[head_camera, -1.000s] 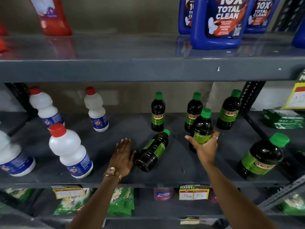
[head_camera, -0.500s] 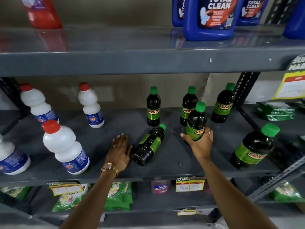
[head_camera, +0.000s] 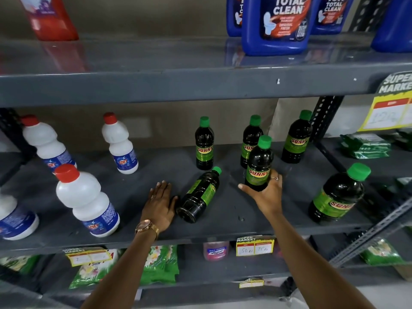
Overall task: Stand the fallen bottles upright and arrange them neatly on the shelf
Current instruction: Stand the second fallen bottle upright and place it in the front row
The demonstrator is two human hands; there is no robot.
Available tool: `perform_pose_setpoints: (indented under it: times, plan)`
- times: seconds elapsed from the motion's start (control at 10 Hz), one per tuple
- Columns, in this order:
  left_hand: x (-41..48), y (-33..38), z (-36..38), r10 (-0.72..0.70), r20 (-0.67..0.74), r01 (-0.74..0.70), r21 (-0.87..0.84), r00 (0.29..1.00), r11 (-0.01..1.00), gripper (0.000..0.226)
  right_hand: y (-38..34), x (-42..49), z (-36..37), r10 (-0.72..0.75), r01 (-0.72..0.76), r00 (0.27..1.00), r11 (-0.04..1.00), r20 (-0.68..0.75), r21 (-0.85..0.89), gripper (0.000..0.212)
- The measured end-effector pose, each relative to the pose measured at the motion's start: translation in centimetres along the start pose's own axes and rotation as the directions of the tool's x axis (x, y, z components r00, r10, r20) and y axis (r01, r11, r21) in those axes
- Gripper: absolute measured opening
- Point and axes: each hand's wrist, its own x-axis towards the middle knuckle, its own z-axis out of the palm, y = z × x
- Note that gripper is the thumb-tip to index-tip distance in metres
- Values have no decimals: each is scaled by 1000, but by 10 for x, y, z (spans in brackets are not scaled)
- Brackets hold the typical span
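A dark Sunny bottle with a green cap [head_camera: 199, 195] lies on its side on the grey middle shelf [head_camera: 133, 188], cap pointing to the back right. My left hand [head_camera: 160, 204] rests flat on the shelf, its thumb side touching the fallen bottle's base. My right hand [head_camera: 266, 192] grips the lower part of an upright Sunny bottle [head_camera: 259, 161] just right of the fallen one. Three more small Sunny bottles stand in a row behind: one [head_camera: 204, 144], one [head_camera: 250, 139] partly hidden by the held bottle, one [head_camera: 296, 138]. A larger Sunny bottle [head_camera: 337, 194] stands at the front right.
White bottles with red caps [head_camera: 85, 200] stand on the left half of the shelf. Blue Total Clean jugs [head_camera: 276, 25] and a red bottle [head_camera: 50, 18] sit on the shelf above. Green packets and price tags [head_camera: 255, 246] are below. A slotted upright post [head_camera: 325, 117] stands at the right.
My right hand has kept its grip on the upright bottle, shifting slightly; the view has tilted down a little. My left hand and the fallen bottle have stayed where they were.
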Motion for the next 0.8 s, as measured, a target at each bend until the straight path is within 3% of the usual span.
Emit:
perform_pose_setpoints:
  times: [0.2,0.4,0.8]
  plan:
    - [-2,3,-3,-2,13,2,-15,1000,1000,54,-1,-1,-1,51,-53,998,998,30,41,64]
    - [-4,4,-5,-5,26,6,-36,1000,999,54,-5,-20,-13,83,-84,996,995,25,52,70]
    - [-4,6,-6,6,25,-5,-46,1000,999,52,6,-98,-51,43,-46,999,994,-30,-99,85]
